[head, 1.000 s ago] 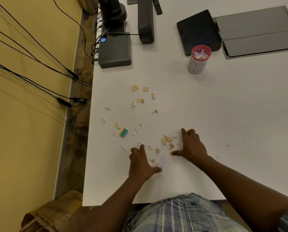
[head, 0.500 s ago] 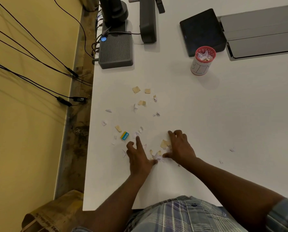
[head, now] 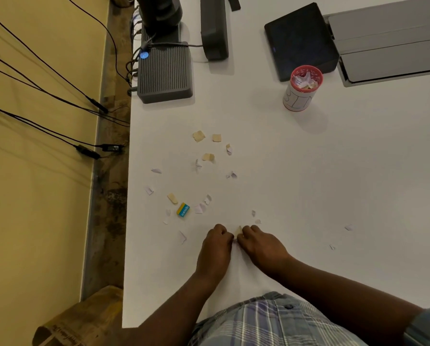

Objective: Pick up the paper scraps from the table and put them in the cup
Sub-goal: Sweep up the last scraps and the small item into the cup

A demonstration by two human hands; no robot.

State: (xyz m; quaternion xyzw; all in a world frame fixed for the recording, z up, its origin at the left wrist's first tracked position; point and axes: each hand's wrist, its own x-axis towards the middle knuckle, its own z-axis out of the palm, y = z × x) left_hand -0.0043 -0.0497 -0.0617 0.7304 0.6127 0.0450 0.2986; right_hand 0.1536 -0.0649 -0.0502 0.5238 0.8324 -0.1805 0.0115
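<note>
Several tan and white paper scraps [head: 198, 136] lie scattered over the white table [head: 334, 186], with a small yellow-and-blue scrap [head: 183, 210] among them. My left hand [head: 215, 248] and my right hand [head: 260, 244] rest side by side near the front edge, fingers curled, pressing a small bunch of scraps [head: 238, 231] between them. Only a tan tip of that bunch shows. The red-rimmed white cup [head: 302, 89] stands upright at the back right with scraps inside it.
A ribbed grey box [head: 165, 73] with cables, a dark upright stand [head: 214, 28], a black tablet [head: 300, 39] and a grey case [head: 389, 41] line the far side. Two loose scraps [head: 348, 228] lie to the right. The table's left edge drops to the floor.
Both hands slid inward across the table, sweeping the near scraps together. Their fingers went from spread flat to curled, and the hands now touch around the gathered bunch.
</note>
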